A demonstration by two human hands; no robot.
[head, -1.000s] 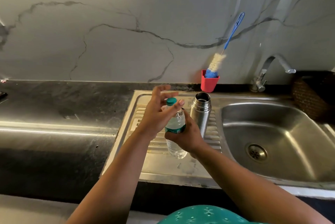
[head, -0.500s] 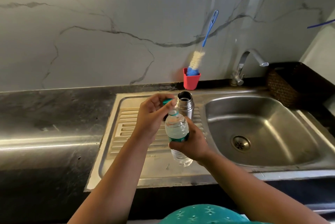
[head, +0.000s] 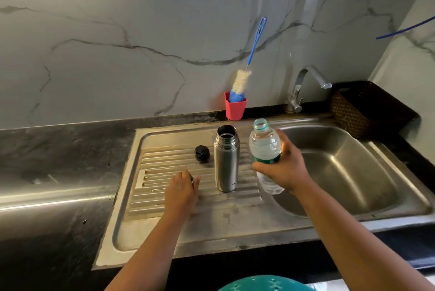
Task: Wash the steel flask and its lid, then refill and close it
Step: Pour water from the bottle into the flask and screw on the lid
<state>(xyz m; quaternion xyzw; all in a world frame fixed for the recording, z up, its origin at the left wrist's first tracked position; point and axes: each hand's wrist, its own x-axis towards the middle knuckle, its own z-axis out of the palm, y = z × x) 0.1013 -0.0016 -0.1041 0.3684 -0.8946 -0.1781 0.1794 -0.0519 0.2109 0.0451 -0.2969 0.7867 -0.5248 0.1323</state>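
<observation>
The open steel flask (head: 227, 161) stands upright on the ribbed drainboard (head: 164, 177). Its black lid (head: 202, 153) lies on the ribs just left of it. My right hand (head: 286, 168) grips a clear plastic water bottle (head: 264, 147) around its middle, to the right of the flask; the bottle's mouth is uncapped. My left hand (head: 182, 190) is low on the drainboard, left of the flask, fingers curled over the bottle's green cap (head: 192, 179), which is mostly hidden under them.
The sink basin (head: 348, 173) lies to the right, with the tap (head: 306, 85) behind it. A red cup (head: 235, 109) holding a blue bottle brush (head: 249, 64) stands at the wall. A dark woven basket (head: 360, 111) sits at the far right. Dark counter (head: 58, 161) stretches left.
My left hand took the green cap off the bottle and carried it down to the drainboard. My right hand moved the bottle to the right of the flask. The black lid came into view.
</observation>
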